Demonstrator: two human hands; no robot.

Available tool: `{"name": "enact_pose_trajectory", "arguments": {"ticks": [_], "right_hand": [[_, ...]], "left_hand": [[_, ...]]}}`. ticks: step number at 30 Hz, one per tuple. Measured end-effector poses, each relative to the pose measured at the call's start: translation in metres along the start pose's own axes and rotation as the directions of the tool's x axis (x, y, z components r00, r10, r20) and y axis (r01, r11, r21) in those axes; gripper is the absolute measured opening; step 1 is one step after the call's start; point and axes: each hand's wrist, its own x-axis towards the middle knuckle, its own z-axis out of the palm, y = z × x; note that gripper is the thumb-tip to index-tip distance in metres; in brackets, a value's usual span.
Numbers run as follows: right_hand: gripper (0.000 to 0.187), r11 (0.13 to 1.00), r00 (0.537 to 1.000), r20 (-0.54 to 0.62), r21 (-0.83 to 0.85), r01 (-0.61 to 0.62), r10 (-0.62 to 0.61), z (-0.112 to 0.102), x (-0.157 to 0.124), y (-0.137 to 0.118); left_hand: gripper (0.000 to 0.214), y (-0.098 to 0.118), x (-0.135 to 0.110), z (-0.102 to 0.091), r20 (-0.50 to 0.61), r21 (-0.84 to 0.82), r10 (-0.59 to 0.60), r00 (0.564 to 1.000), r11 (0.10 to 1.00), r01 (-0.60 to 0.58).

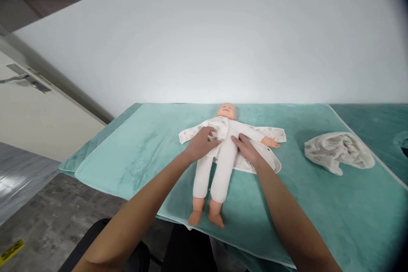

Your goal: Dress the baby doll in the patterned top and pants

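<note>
A baby doll point(222, 176) lies on its back with its head toward the wall and its bare feet toward me. A white printed baby shirt point(219, 126) covers the chest on my left, with that arm inside its sleeve. The doll's other arm lies bare of the shirt, over the second sleeve point(277, 133). My left hand point(204, 142) rests on the shirt at the doll's belly, thumb and fingers apart. Against the doll's side at the waist is my right hand point(247, 148), its fingers extended, beside the spread shirt panel point(263, 155).
A crumpled white printed cloth point(338, 151) lies to the right on the green padded mat point(127, 148). Behind the mat stands a white wall point(242, 34). At the left are a door with a handle point(25, 78) and grey floor. A dark chair point(102, 238) is below me.
</note>
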Motion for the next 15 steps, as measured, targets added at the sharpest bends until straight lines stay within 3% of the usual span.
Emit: {"name": "enact_pose_trajectory", "arguments": {"ticks": [2,5,8,11,13,15], "right_hand": [[0.045,0.996,0.998,0.029,-0.057,0.065,-0.063,0.000,-0.002,-0.003],[0.048,0.969,0.995,0.008,-0.229,0.097,-0.098,-0.001,-0.002,-0.006],[0.049,0.948,0.994,0.013,-0.299,0.111,-0.113,0.000,0.000,-0.006],[0.048,0.957,0.987,0.018,-0.239,0.161,-0.162,0.002,0.002,-0.003],[0.044,0.956,0.975,0.031,-0.190,0.223,-0.221,0.004,0.003,-0.001],[0.039,0.940,0.956,0.068,-0.170,0.294,-0.286,0.006,0.005,0.002]], "left_hand": [[0.043,-0.014,-0.002,0.011,-0.033,0.152,0.022,0.999,0.988,-0.017],[0.021,-0.017,-0.008,0.029,-0.014,0.240,0.092,0.996,0.967,-0.086],[0.015,-0.001,-0.015,0.037,0.115,0.194,0.154,0.981,0.965,-0.174],[0.015,0.020,-0.013,0.041,0.304,0.120,0.244,0.921,0.949,-0.291],[0.013,0.029,0.000,0.047,0.321,0.161,0.312,0.894,0.913,-0.376],[0.017,0.035,0.025,0.058,0.261,0.322,0.364,0.894,0.840,-0.436]]}}
